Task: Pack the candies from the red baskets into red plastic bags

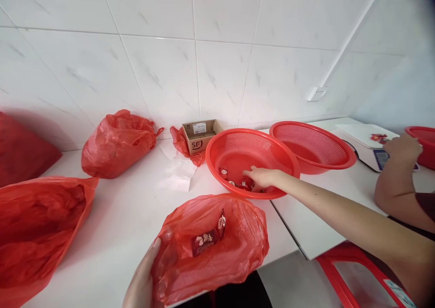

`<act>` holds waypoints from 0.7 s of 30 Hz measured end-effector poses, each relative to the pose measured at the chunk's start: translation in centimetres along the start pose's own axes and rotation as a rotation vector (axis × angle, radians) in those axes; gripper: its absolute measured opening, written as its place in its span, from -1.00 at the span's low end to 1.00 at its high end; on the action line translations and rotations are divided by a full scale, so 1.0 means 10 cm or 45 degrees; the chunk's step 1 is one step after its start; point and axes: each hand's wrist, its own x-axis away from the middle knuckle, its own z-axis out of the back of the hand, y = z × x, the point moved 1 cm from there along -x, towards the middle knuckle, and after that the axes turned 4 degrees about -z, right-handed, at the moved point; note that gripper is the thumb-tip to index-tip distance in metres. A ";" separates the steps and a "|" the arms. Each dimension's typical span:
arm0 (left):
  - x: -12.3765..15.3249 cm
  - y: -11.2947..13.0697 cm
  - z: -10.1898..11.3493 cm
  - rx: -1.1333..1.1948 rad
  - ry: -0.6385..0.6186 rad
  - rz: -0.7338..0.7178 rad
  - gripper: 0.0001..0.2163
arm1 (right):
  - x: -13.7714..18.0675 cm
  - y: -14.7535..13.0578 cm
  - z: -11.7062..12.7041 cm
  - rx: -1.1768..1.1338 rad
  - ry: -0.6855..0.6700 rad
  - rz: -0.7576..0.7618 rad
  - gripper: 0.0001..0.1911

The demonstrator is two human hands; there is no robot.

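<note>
My left hand (142,281) grips the near edge of an open red plastic bag (234,253) at the counter's front. Two small red packets (204,243) lie inside the bag. My right hand (263,177) reaches into a red mesh basket (210,156), fingers curled down over several small red packets (224,172) on its bottom.
A second red basket (312,147) overlaps the first at the right. Another person's hand (403,149) rests by a white scale (363,138), next to a third basket (424,145). Full red bags (117,142) (37,222), a cardboard box (199,136) and white paper (176,172) sit left.
</note>
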 end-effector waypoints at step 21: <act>0.04 0.02 -0.11 0.116 -0.050 -0.098 -0.83 | 0.85 -1.27 -0.14 -0.550 0.025 0.705 -0.57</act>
